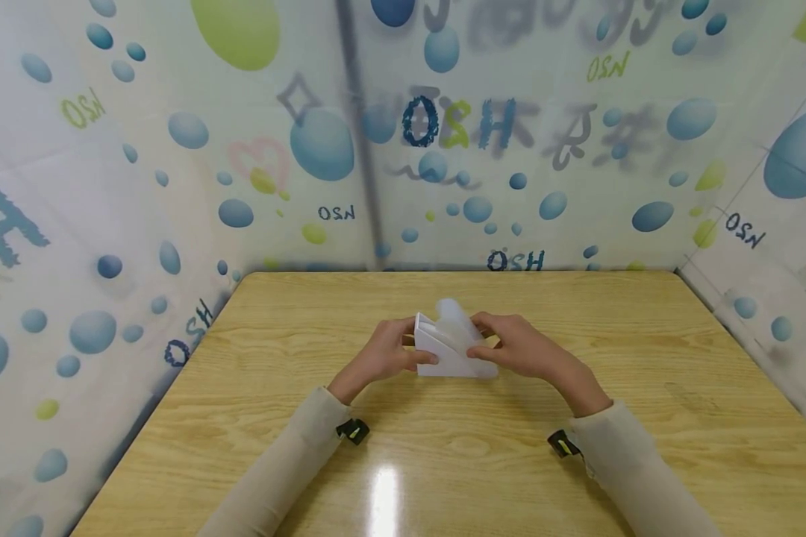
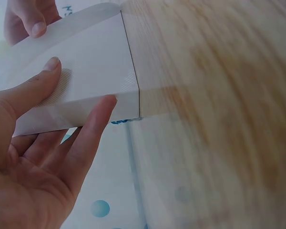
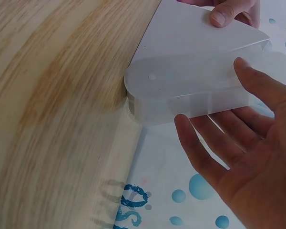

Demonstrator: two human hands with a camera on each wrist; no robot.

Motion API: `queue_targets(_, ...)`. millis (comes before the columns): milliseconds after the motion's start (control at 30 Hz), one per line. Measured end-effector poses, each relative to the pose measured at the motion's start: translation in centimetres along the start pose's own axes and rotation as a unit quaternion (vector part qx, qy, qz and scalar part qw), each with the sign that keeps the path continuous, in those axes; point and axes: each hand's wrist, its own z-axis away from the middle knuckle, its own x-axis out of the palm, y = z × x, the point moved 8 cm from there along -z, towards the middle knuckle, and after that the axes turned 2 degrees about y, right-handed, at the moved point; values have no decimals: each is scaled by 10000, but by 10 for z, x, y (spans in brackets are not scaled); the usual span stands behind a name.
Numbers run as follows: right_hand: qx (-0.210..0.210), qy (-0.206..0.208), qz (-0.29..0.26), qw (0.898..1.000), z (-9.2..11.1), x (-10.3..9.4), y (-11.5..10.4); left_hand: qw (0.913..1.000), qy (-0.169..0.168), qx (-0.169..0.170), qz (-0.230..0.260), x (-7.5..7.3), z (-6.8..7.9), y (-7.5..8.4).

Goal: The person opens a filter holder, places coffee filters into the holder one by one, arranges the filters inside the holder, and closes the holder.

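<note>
Near the middle of the table, a white box (image 1: 443,363) with a sloping top edge stands on the wood. Along its right side leans a frosted, translucent plastic case (image 3: 181,81) with a rounded end, overlapping the box's face in the right wrist view. My left hand (image 1: 389,350) grips the box's left end, thumb on the broad face (image 2: 95,57) and fingers round the narrow side. From the right, my right hand (image 1: 519,344) holds the translucent case, thumb on its near face and fingers along the far side. The contents of both are hidden.
The wood-grain table (image 1: 295,321) runs back to a wall sheet (image 1: 564,209) printed with blue and green dots and lettering. Similar sheets flank both sides. Dark wrist devices (image 1: 353,430) sit at both cuffs. Light glares on the table front.
</note>
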Motion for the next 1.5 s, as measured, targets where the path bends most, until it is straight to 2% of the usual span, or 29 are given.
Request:
queue_targets(767, 18, -234, 198, 9995, 0, 7, 2, 9999, -36, 79, 93, -1, 2, 6)
queue_targets(1500, 96, -398, 564, 9976, 0, 11, 8, 10000, -2, 95, -3, -1, 0, 2)
